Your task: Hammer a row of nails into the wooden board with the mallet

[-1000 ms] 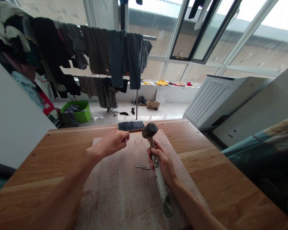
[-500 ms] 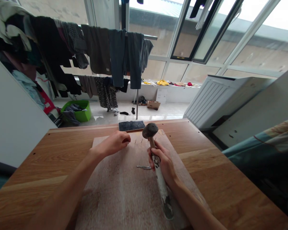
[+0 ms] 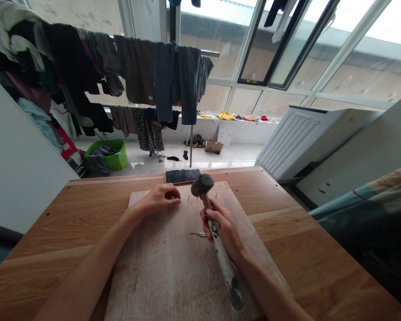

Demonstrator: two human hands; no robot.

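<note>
My right hand (image 3: 222,225) is wrapped around the worn, paint-flecked handle of a hammer (image 3: 203,185). The dark hammer head points up and tilts left over the far part of a pale wooden board (image 3: 167,267). At the board's far left, my left hand (image 3: 162,197) is closed in a pinch, its fingertips around a nail (image 3: 180,198) that barely shows. Thin nails (image 3: 188,197) stand upright in a row to the right of those fingertips. Loose nails (image 3: 197,233) lie on the board left of my right hand, which partly covers them.
The board lies on a wood-grain table (image 3: 70,214). A dark phone (image 3: 182,176) rests beyond the board near the table's far edge. Past the table are a green tub (image 3: 120,158), hanging clothes (image 3: 163,80), a small cardboard box (image 3: 214,147) and a white ribbed appliance (image 3: 290,138).
The hammer and my right hand have shifted slightly left, and the hammer head is a little lower. My left hand has rolled slightly, with its fingertips staying at nearly the same spot.
</note>
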